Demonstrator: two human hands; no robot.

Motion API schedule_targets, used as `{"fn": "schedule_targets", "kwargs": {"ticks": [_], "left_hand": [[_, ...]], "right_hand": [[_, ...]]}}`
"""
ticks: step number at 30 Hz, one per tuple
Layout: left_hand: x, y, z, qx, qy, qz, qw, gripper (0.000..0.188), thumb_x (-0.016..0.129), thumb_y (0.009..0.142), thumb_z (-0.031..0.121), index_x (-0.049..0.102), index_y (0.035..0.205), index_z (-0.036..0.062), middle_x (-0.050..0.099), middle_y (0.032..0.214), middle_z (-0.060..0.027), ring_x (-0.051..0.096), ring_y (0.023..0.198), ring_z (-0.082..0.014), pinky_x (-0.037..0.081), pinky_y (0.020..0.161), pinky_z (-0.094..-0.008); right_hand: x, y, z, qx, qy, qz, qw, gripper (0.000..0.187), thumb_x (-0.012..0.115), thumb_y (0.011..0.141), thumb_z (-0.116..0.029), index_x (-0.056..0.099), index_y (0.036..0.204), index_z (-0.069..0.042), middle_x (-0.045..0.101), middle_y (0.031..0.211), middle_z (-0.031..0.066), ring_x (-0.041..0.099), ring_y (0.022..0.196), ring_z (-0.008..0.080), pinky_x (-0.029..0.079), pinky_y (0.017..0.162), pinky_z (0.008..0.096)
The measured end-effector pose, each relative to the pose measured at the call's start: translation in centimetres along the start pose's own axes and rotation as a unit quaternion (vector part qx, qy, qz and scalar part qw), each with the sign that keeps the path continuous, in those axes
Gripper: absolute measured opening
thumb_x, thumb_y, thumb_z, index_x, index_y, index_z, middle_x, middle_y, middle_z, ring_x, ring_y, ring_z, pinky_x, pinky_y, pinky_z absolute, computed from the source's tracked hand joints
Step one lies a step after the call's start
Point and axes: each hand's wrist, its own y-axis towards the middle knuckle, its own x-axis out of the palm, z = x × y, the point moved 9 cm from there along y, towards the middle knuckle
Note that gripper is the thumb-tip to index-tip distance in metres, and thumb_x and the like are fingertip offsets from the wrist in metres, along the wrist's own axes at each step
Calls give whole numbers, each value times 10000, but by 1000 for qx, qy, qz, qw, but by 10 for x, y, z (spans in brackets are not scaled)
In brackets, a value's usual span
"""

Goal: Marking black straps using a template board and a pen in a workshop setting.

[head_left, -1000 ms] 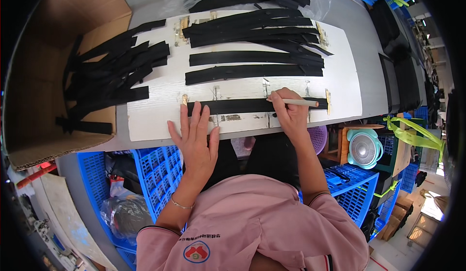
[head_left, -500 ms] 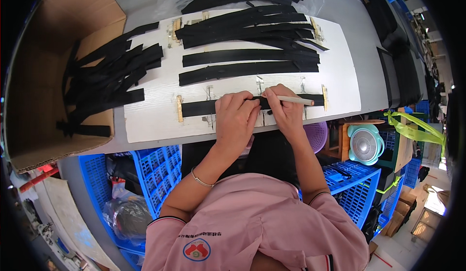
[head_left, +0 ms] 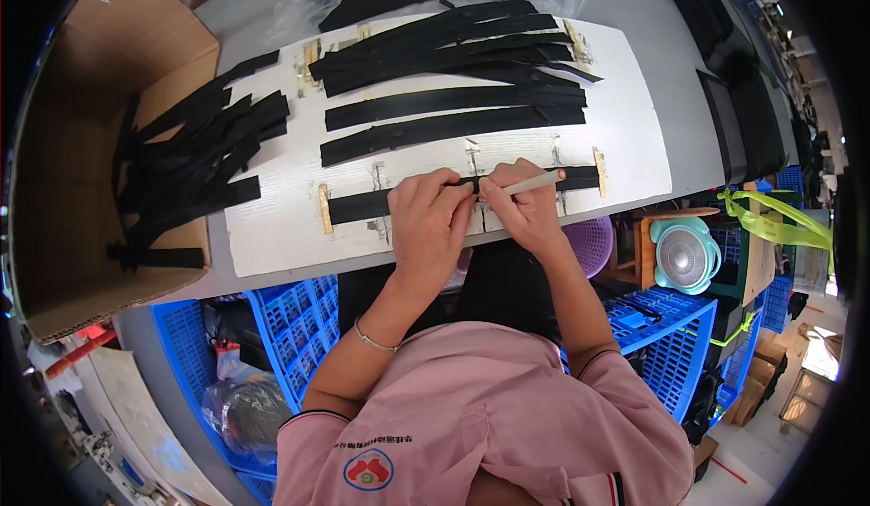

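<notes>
A black fabric strip (head_left: 358, 208) lies across the near part of a white board (head_left: 272, 245), between two yellowish tape-like end pieces (head_left: 324, 209). My left hand (head_left: 426, 223) is closed over the strip near its middle, fingertips pinching its edge. Just beside it, my right hand (head_left: 524, 209) grips a slim white pen-like stick (head_left: 539, 181), its back end pointing up to the right. The right fingertips meet the strip close to the left ones; the stick's working tip is hidden by my fingers. Dark marks on the board cross under the strip.
Farther up the board lie two separate black strips (head_left: 453, 134) and an overlapping pile of strips (head_left: 444, 51). An open cardboard box (head_left: 68, 207) at the left has more strips spilling out. Blue plastic crates (head_left: 294, 325) and a turquoise fan (head_left: 685, 254) sit below the table edge.
My right hand has shifted left along the strip, closer to my left hand, and the stick now slants up more steeply. The whole view has turned slightly.
</notes>
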Motion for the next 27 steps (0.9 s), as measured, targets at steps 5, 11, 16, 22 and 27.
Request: {"fn": "schedule_targets", "kwargs": {"ticks": [5, 11, 16, 22, 27], "left_hand": [[2, 0, -1, -9, 2, -7, 1000, 143, 795, 809, 78, 757, 946, 65, 681, 1060, -26, 611, 992, -242, 424, 903, -384], [0, 0, 1, -7, 18, -1, 1000, 146, 803, 807, 73, 759, 946, 68, 687, 1064, -25, 619, 984, -245, 423, 908, -383], [16, 11, 17, 0, 8, -33, 999, 140, 793, 824, 92, 759, 957, 64, 690, 1067, -33, 616, 1010, -250, 425, 934, -394], [70, 31, 59, 53, -71, -62, 994, 135, 775, 834, 97, 765, 961, 52, 689, 1055, -41, 607, 1029, -251, 429, 953, -409], [90, 29, 59, 61, -46, -81, 994, 127, 776, 845, 107, 785, 963, 59, 706, 1046, -35, 615, 1019, -243, 424, 945, -387]], "right_hand": [[-20, -6, 1, 1, 26, 25, 999, 174, 662, 907, -100, 683, 739, -58, 667, 698, 57, 575, 597, 253, 418, 608, 372], [-92, -35, 56, 226, 160, 215, 936, 259, 604, 1009, -92, 709, 800, 20, 651, 716, 28, 538, 676, 75, 414, 636, 251], [-102, -43, 80, 208, 135, 182, 951, 289, 599, 1035, -110, 702, 814, 44, 673, 794, 26, 530, 697, 59, 416, 630, 232], [-97, -43, 83, 198, 124, 173, 957, 242, 607, 1022, -99, 702, 865, 59, 692, 793, 51, 567, 688, 80, 466, 644, 248], [-93, -41, 78, 178, 85, 139, 970, 178, 617, 1002, -95, 714, 948, 44, 738, 836, 106, 686, 737, 168, 518, 678, 286]]}}
